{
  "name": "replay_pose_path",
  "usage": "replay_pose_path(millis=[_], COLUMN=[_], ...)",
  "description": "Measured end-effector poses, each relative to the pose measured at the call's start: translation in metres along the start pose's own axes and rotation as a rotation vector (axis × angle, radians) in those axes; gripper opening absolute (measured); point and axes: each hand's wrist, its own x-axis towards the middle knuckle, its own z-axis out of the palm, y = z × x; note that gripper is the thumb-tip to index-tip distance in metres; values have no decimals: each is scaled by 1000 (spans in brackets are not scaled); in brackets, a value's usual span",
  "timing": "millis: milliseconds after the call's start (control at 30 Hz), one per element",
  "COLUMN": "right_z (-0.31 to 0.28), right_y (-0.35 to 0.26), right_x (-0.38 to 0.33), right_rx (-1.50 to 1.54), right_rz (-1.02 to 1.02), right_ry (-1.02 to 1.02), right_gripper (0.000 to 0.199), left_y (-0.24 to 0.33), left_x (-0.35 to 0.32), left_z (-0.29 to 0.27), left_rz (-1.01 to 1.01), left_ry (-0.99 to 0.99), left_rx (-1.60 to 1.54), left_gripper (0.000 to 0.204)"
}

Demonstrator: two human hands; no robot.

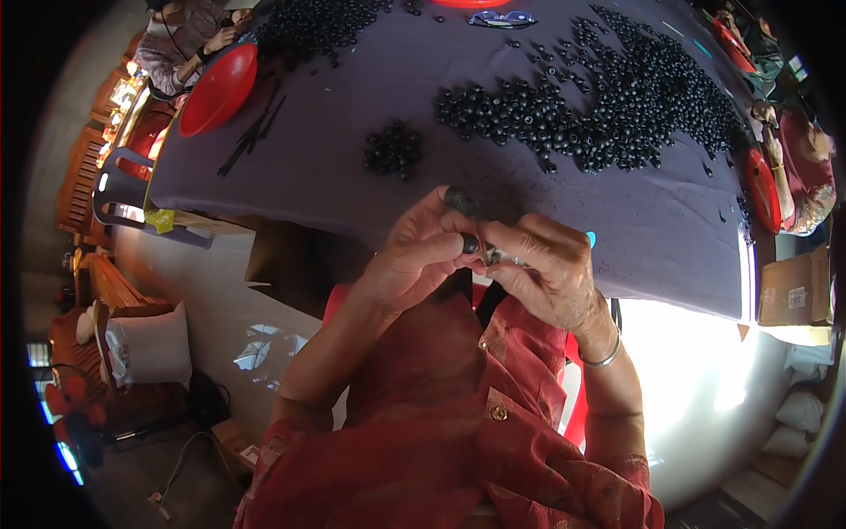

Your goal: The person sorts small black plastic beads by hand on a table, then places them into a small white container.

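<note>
Both my hands meet just above the near edge of the cloth-covered table. My left hand (414, 251) is closed in a pinch, with dark coverings or stains on the tips of its thumb and index finger. Against it, my right hand (551, 269) pinches too, a metal bangle (606, 354) round its wrist. Whatever small thing sits between the fingertips is mostly hidden and too small to name. Beyond the hands lie a small cluster of round black bead-like pieces (393, 150) and a far larger spread of the same pieces (608, 110) to the right.
A dark cloth (308, 159) covers the table. On it are a red bowl (218, 88), thin black sticks (254, 137), blue-framed glasses (502, 19) and another black heap (304, 31). A person (181, 48) works at far left. At right stand a red basin (763, 189) and a cardboard box (793, 286).
</note>
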Motion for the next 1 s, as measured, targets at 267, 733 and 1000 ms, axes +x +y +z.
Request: replay_pose_path(millis=[267,733,1000], right_z=[6,17,10], right_y=[-5,1,16], right_x=[3,2,2], right_rx=[-246,-167,-50], right_rz=[-111,53,264], right_ry=[64,71,129], right_gripper=[34,23,17], left_y=[-1,-7,-30], left_x=[-1,3,-3], left_z=[3,-7,1], left_rz=[-25,-62,-162], left_ry=[46,88,53], left_rx=[-33,-52,-6], left_gripper=[37,31,36])
